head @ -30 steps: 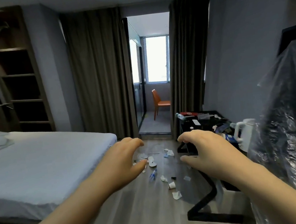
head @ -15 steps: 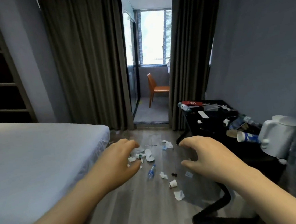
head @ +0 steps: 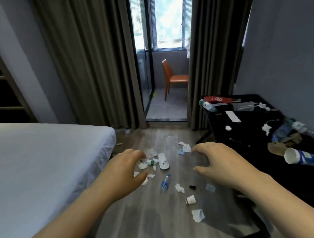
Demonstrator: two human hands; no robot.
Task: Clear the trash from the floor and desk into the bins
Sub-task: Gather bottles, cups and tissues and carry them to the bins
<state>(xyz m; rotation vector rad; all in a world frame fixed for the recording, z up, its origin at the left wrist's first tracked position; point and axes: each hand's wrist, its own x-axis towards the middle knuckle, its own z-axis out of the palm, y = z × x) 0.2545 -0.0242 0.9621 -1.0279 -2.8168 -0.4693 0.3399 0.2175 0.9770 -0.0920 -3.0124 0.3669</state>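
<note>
Plainly, the clearing has hardly begun, to judge by how things lie. The left hand (head: 127,172) and right hand (head: 222,163) are both held out over the floor (head: 140,229), fingers half-curled with the thumbs apart from them, and neither has hold of anything. Trash lies scattered on the floor between the bed (head: 40,160) and the worktop (head: 250,128): a white slipper (head: 163,160), a small bottle (head: 165,180) with a blue label, a paper cup (head: 191,200) on its side, a crumpled tissue (head: 198,215) nearest the camera, a thin stick (head: 165,148), a flat sachet (head: 210,187), and a heap of scraps (head: 147,163) seen just past the left fingertips. The worktop is as littered: a red box (head: 218,99) at its far end, a paper slip (head: 233,116), a crushed bottle (head: 285,130), a brown wrapper (head: 279,145), and a blue-and-white cup (head: 301,157) lying on its side near the front edge. No bin shows in this view, so where the bins stand, and whether anything is in them, cannot be told. By my reckoning nearly all of the work is left: the floor pieces to gather, then the worktop to clear, each load carried to the bins. Whether the slipper counts as trash is unclear.
</note>
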